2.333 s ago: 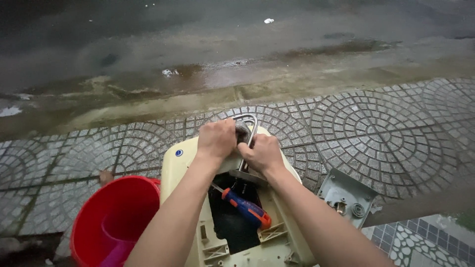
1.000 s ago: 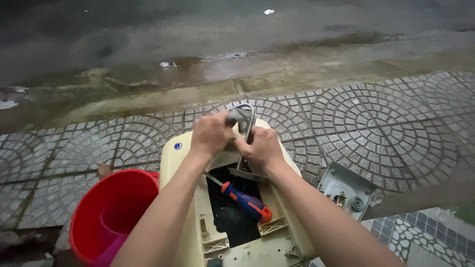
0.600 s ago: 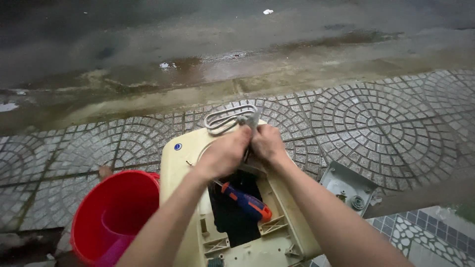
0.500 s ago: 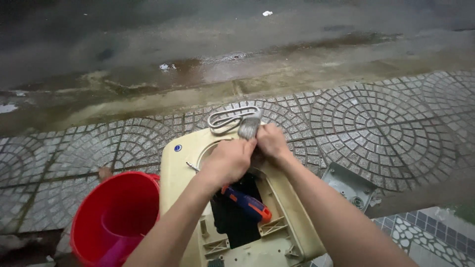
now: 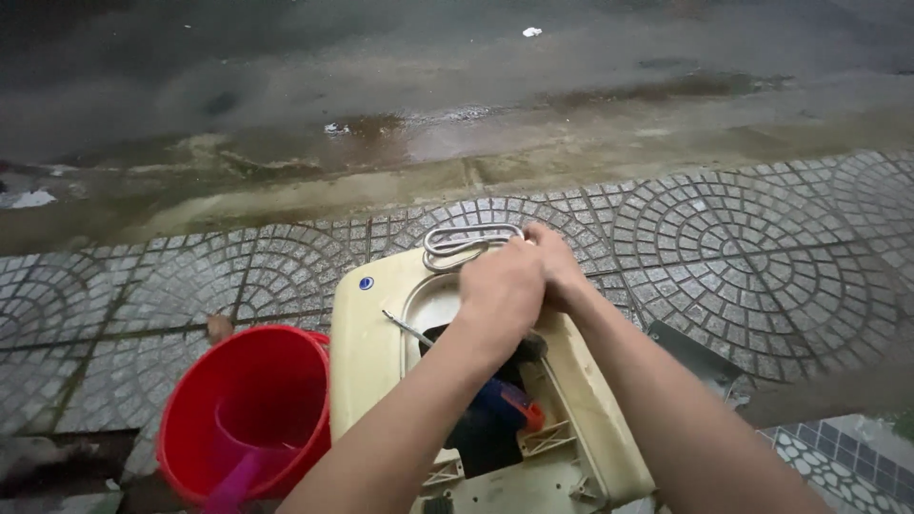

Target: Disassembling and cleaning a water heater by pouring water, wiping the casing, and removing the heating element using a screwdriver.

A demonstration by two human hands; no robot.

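At nine o'clock from the hands, a red bucket (image 5: pixel 249 411) is seen standing on the patterned paving (image 5: pixel 762 257), just beside the cream plastic housing (image 5: pixel 367 333), whose open back faces up. A thin metal rod (image 5: pixel 407 328) is seen lying across the oval opening of the housing, and a screwdriver with a blue and orange handle (image 5: pixel 509 405) rests inside the dark cavity at six o'clock from the hands.

Compared with a moment ago, the looped metal heating element (image 5: pixel 468 240) is now laid flatter, at twelve o'clock on the upper edge of the housing, and both hands have been brought closer together over it. From this it is judged that the element is being worked free of, or seated at, its mount, and that the handling at that spot is not finished.

The left hand (image 5: pixel 503 290) is closed over the part beneath it, knuckles up; its grip is clamped, though what exactly is enclosed is hidden by the hand itself. The right hand (image 5: pixel 557 266) is pressed against the left, its fingers curled down at the base of the element; whether they are clamped on the element or merely touching it cannot be told. At three o'clock, a grey metal plate (image 5: pixel 700 352) lies on the paving, apart from the housing.
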